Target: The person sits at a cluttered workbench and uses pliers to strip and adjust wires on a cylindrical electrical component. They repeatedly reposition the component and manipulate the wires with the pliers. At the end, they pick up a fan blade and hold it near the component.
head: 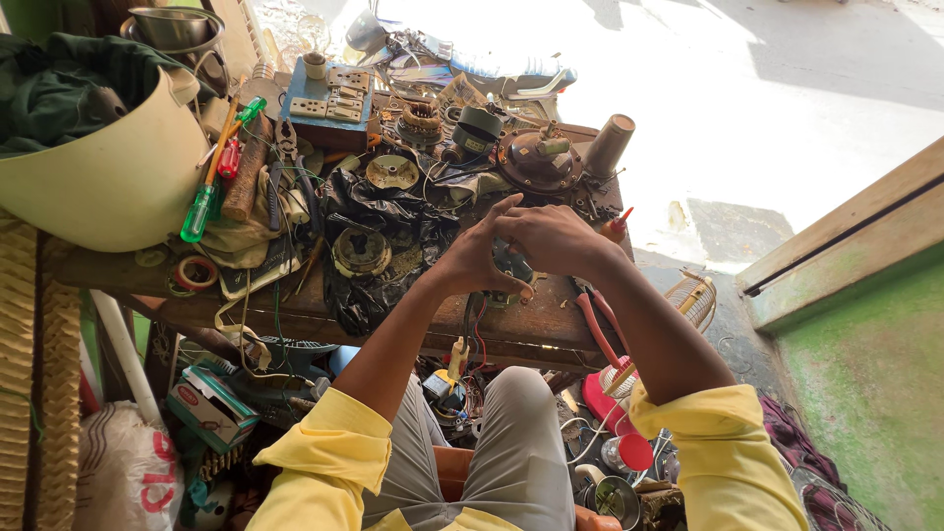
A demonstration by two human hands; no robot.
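1. Holding a small dark motor part (511, 267) at the front edge of the wooden workbench (295, 310), I see my left hand (477, 258) curled around its left side, fingers pinching it.
2. My right hand (553, 239) arches over the top, fingertips pressed to the same part.
3. Red-handled pliers (596, 329) lie just right.
4. A black plastic sheet (379, 221) spreads leftward.
5. Below the bench sits a small green and white carton with a red oval label (206, 405).

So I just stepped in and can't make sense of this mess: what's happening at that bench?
A person in yellow sleeves sits at a cluttered wooden workbench. Both hands, left hand and right hand, are closed around a small greenish part, mostly hidden. Red-handled pliers lie beside the right forearm; a green screwdriver rests further left.
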